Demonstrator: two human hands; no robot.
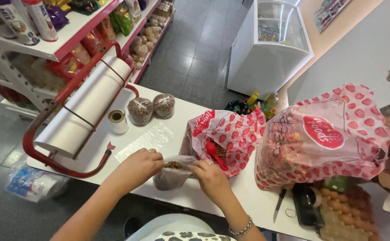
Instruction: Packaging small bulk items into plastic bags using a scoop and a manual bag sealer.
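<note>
Small clear bag (172, 172) of brown pellets held open at the white counter (159, 134) edge, left hand (138, 166) and right hand (211, 177) pinched shut on its rim, red scoop (213, 151) lodged in red-spotted sack (228, 134) just beside, 2 filled bags (152, 108) set well apart

The egg tray (344, 214) runs off the bottom edge, and the red scoop (213, 151) sits half buried in its bag

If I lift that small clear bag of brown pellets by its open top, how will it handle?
The small clear bag is thin film, so it will probably sag, floppy. Part-filled with pellets, it looks bottom-heavy. Its mouth, held open by the left hand and right hand, could spill if tilted.
</note>
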